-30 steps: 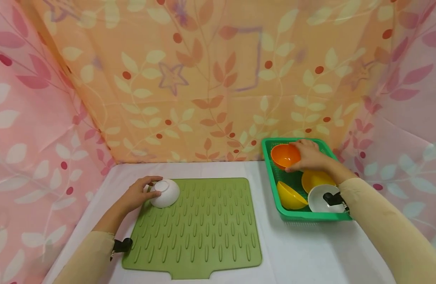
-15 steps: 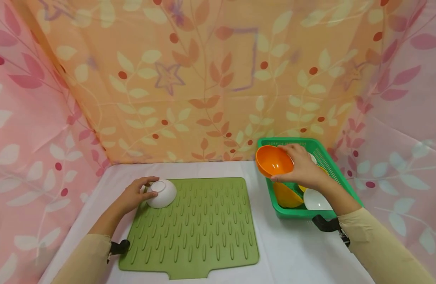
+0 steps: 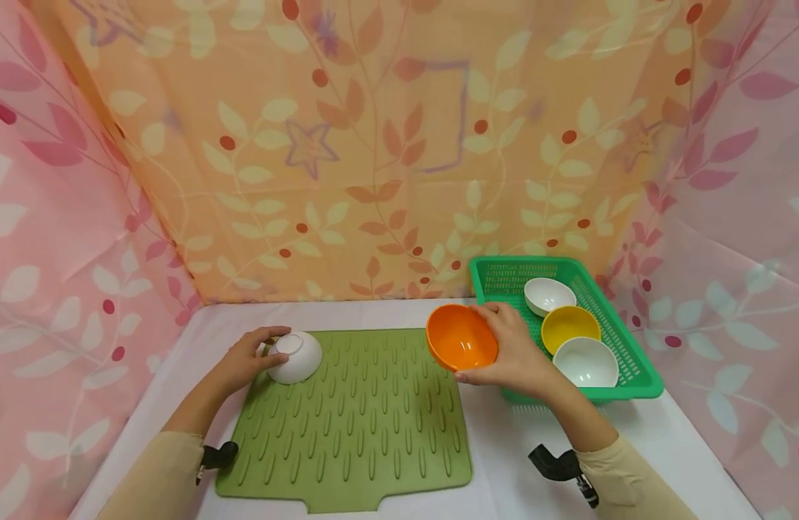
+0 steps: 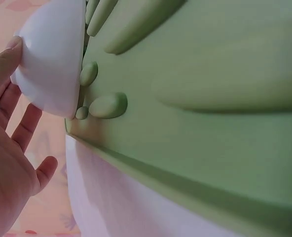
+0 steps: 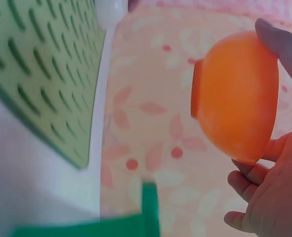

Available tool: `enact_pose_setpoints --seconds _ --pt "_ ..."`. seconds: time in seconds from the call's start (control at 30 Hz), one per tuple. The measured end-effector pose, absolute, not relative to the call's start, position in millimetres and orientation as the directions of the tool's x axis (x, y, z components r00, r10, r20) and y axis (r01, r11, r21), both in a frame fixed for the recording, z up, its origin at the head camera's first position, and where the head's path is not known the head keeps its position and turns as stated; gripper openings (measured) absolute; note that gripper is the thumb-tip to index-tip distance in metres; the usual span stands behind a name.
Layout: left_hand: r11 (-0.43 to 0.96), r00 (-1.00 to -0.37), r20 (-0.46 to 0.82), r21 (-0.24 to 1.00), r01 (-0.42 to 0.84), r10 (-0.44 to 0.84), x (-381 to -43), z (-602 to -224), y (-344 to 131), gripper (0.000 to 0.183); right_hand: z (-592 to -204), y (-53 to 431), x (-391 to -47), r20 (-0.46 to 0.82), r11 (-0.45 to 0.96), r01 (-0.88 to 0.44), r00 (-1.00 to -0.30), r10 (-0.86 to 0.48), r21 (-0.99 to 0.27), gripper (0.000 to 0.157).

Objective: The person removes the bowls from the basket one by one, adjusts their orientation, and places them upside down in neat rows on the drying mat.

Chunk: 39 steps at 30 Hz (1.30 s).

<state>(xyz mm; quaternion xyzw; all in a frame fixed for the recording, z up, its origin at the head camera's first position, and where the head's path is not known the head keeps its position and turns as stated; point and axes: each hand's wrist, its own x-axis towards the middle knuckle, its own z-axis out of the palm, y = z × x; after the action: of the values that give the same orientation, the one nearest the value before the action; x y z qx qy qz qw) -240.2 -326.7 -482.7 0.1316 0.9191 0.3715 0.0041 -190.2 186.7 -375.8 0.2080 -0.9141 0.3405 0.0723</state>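
On the far left corner of the green ridged mat point(image 3: 367, 419), a white bowl point(image 3: 302, 361) sits upside down. My left hand point(image 3: 246, 357) holds it, thumb and fingers about its foot; the left wrist view shows the bowl point(image 4: 50, 59) with its rim against the ridges. An orange bowl point(image 3: 461, 338) is gripped by my right hand point(image 3: 511, 354) in the air, over the mat's far right corner. Its opening faces the head camera. In the right wrist view the orange bowl point(image 5: 237, 96) lies between thumb and fingers, clear of the mat.
A green plastic basket point(image 3: 633, 354) stands right of the mat. Inside are a white bowl point(image 3: 550, 296) at the back, a yellow bowl point(image 3: 568, 328) and another white bowl point(image 3: 588, 365) in front. My right hand hides the basket's left part. Patterned cloth walls point(image 3: 373, 144) enclose the table.
My right hand has lifted the orange bowl out of the basket and carried it left and nearer, to the mat's right side. My left hand and the upside-down white bowl have stayed in place.
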Motion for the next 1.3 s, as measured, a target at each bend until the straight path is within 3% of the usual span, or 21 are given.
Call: enact_pose_setpoints --seconds 0.27,0.63,0.77,0.93,1.13,1.3 --pt "0.697 -0.965 0.108 0.673 0.248 0.239 -238.8 -484.2 -325.6 0.061 -392.6 159.7 -161.7 0.297 0.692 -0.462 -0.887 -0.354 -0.555 0.114" --pt "0.729 -0.974 0.084 0.65 0.214 0.211 -235.4 -478.4 -322.1 0.059 -419.0 135.2 -142.3 0.216 0.668 -0.443 -0.892 -0.398 -0.598 0.119" --pt "0.784 -0.976 0.09 0.583 0.215 0.201 -228.8 -468.1 -315.5 0.057 -424.5 132.6 -138.7 0.209 0.671 -0.452 -0.886 -0.414 -0.588 0.122" --pt "0.836 -0.962 0.184 0.48 0.265 0.199 -211.2 -450.2 -290.7 0.057 -430.3 131.0 -134.5 0.234 0.674 -0.48 -0.873 -0.427 -0.561 0.124" --pt "0.673 -0.937 0.195 0.654 0.345 0.291 -175.7 -434.4 -243.8 0.055 -434.9 128.7 -129.5 0.269 0.661 -0.521 -0.851 -0.451 -0.54 0.12" --pt "0.53 -0.931 0.059 0.808 0.257 0.36 -145.7 -424.8 -201.6 0.052 -433.7 129.3 -127.8 0.328 0.645 -0.576 -0.817 -0.473 -0.502 0.121"
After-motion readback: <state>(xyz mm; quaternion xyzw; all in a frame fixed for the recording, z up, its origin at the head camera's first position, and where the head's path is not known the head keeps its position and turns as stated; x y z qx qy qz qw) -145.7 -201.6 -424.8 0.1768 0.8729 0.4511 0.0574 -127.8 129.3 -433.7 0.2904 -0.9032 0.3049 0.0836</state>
